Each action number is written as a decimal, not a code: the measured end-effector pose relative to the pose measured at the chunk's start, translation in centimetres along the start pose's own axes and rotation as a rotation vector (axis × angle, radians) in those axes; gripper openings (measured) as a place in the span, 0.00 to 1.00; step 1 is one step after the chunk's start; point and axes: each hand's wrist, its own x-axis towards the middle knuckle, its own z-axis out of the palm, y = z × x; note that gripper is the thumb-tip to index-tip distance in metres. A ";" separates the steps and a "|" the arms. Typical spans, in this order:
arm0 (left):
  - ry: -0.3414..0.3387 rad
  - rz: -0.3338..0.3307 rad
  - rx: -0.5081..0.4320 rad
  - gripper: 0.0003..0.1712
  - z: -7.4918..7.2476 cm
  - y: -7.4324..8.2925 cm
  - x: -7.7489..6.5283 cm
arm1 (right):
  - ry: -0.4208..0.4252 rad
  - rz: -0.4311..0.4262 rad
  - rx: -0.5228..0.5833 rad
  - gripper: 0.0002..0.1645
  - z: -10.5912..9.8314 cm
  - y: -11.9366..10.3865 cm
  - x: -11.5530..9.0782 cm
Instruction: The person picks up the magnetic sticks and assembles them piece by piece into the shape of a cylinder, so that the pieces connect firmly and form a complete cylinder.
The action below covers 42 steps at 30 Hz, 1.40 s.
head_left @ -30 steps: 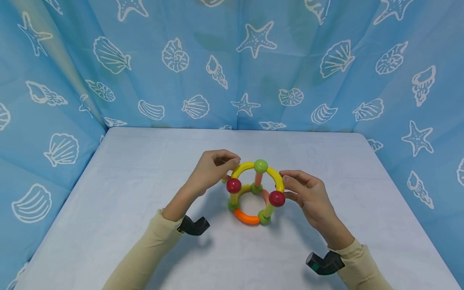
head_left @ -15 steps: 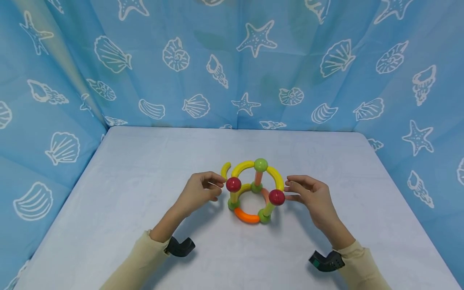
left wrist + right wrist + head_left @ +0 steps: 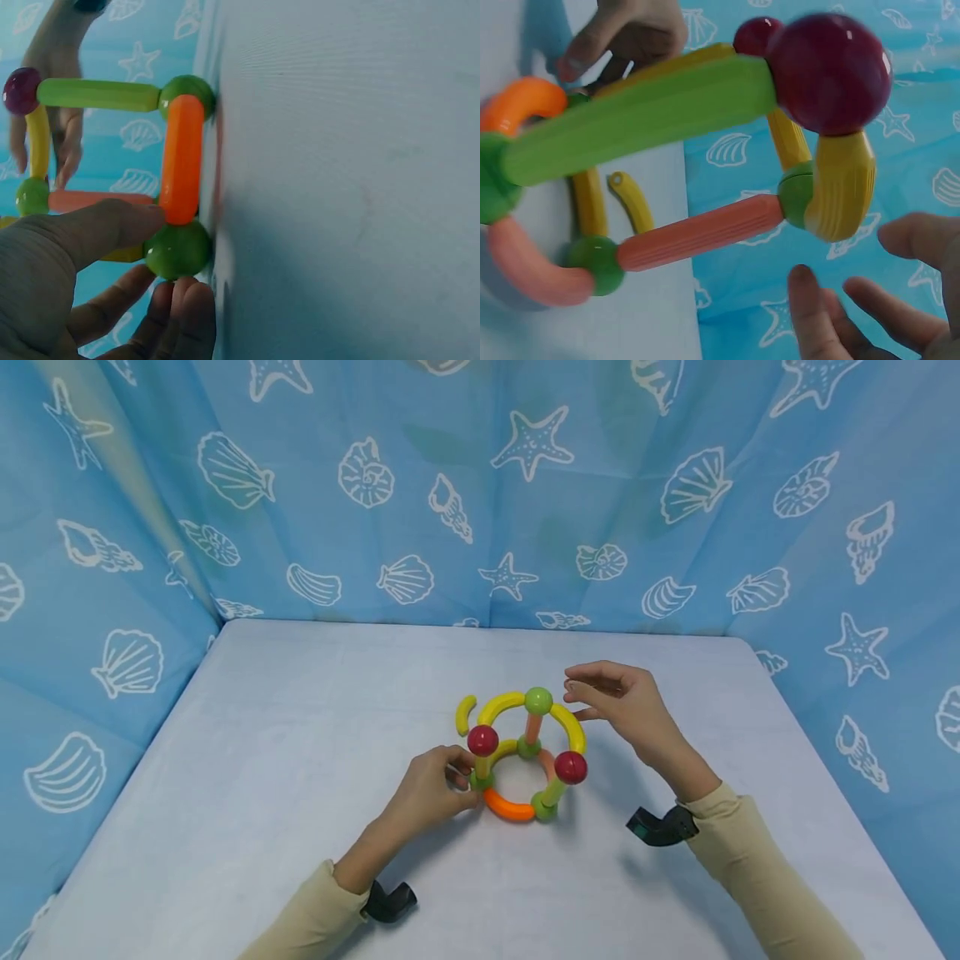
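A frame built of colored balls and sticks stands on the table, with an upper ring of yellow curved sticks (image 3: 567, 731) and a lower ring that includes an orange curved stick (image 3: 510, 807). Two red balls (image 3: 572, 767) and a green ball (image 3: 538, 701) top its uprights. My left hand (image 3: 427, 789) pinches the lower left green ball (image 3: 178, 250), thumb on one side and fingertips on the other. My right hand (image 3: 630, 710) hovers beside the upper ring at the back right, its fingers parted and holding nothing; the right wrist view shows a gap to the yellow stick (image 3: 844, 187).
A loose yellow curved stick (image 3: 464, 716) lies on the table just left of the frame. The white-covered table (image 3: 315, 693) extends around it. Behind and at the sides hangs a blue curtain (image 3: 450, 443) with shell and starfish prints.
The left hand left the upper ring, drew back and then came in at the lower left ball. My right hand moved off the right side, up and toward the back. The frame stays put.
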 end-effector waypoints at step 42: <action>-0.061 -0.045 0.022 0.13 -0.1 0.8 8.0 | -0.080 -0.085 -0.021 0.17 -2.4 0.3 -2.1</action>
